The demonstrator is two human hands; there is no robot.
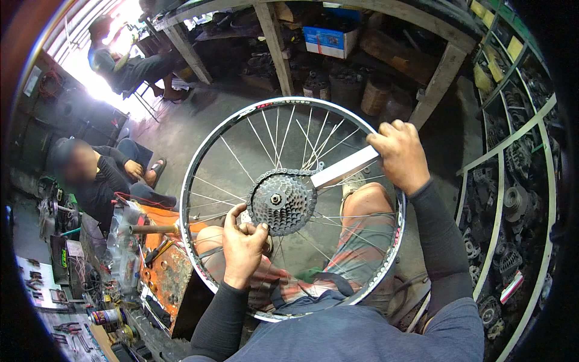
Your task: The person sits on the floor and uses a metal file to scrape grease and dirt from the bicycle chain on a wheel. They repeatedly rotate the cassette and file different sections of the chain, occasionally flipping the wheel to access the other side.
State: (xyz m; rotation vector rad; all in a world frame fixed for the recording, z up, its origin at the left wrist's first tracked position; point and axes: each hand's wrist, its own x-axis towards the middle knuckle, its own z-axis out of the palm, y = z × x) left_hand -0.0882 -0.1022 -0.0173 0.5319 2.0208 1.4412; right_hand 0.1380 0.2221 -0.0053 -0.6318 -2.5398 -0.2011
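Note:
A bicycle wheel [189,234] with a black and silver rim lies across my lap, its cassette [282,208] facing up. My right hand [403,154] is closed round the far end of a chain whip [345,167] with a flat, pale handle, held above the rim's right side. The whip's inner end meets the cassette's upper right edge, where chain [278,171] runs over the large sprocket. My left hand [243,247] reaches the cassette's lower left edge, its thumb and fingers curled together there. What they pinch is hidden.
An orange, stained work stand [170,283] with a screwdriver [158,252] is at left, beside tools and cans. One person [102,175] sits low at left; another [129,66] sits farther back. A wooden bench [274,45] stands ahead. Racks of metal parts [512,205] line the right.

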